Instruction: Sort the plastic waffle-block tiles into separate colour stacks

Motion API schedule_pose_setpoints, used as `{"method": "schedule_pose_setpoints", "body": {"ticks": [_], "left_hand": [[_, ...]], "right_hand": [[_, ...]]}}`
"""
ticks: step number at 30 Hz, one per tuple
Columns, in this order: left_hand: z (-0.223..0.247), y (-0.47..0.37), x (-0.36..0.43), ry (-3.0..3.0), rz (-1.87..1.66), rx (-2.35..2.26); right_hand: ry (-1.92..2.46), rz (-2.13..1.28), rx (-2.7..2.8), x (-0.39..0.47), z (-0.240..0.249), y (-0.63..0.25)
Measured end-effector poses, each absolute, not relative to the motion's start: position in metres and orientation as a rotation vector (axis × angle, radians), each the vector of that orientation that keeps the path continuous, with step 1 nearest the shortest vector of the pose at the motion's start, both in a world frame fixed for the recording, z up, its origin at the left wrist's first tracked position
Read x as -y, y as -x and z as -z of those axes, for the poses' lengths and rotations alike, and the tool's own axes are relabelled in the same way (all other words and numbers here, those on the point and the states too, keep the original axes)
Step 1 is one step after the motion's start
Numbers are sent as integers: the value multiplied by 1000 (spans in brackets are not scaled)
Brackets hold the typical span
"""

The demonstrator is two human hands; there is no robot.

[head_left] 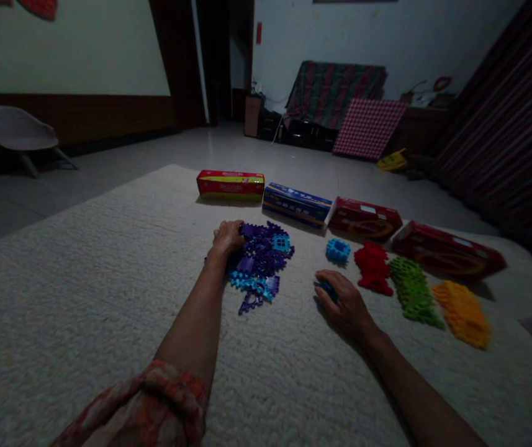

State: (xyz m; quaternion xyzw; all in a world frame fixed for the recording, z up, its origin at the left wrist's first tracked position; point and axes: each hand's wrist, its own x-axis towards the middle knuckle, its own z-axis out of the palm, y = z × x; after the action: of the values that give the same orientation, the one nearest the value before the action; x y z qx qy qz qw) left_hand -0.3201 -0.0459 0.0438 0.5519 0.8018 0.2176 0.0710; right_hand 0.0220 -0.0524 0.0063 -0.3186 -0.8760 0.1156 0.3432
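Four boxes (297, 208) line the far side of the mat (107, 279); left hand (227, 239), grip indiscernible, touches purple pieces (261, 256); right hand (346, 304) grips blue piece (328, 290).

2 bare forearms (195, 323) reach forward. Beyond the patterned sleeve (154, 403), the left hand (228, 238) bends downward, fingertips partly hidden; right of that sleeve, the right hand (344, 303) curls, thumb opposing fingers.

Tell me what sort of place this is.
Probably a room in a home, perhaps a living room: a dark striped curtain hangs at the right, a small low chair stands by the left wall, and a pale mat with toy-like pieces is spread over the tiled floor.
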Motion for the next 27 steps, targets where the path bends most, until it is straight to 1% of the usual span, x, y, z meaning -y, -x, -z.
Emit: {"method": "schedule_pose_setpoints", "body": {"ticks": [9,12,14,16,18,20,22,24,27], "left_hand": [[-78,320,63,-1666,-706,-2512],[-95,307,65,-1725,-711,-2455],[-104,293,65,-1837,-672,-2290],[-111,279,64,-1957,-576,-2022],[-112,266,63,-2028,-449,-1746],[-107,259,59,-2050,-390,-1608],[-98,255,52,-2065,-427,-1689],[-86,253,41,-2084,-482,-1923],[-68,248,26,-2097,-474,-2232]], "right_hand": [[837,-330,2240,51,-1,-21],[860,-381,2206,50,-1,-20],[865,-418,2168,48,-2,-21],[883,-446,2118,47,-3,-22],[913,-460,2072,46,-5,-23],[927,-464,2047,45,-5,-23],[906,-452,2043,45,-4,-22],[864,-438,2064,44,-3,-21],[818,-426,2095,45,0,-20]]}}
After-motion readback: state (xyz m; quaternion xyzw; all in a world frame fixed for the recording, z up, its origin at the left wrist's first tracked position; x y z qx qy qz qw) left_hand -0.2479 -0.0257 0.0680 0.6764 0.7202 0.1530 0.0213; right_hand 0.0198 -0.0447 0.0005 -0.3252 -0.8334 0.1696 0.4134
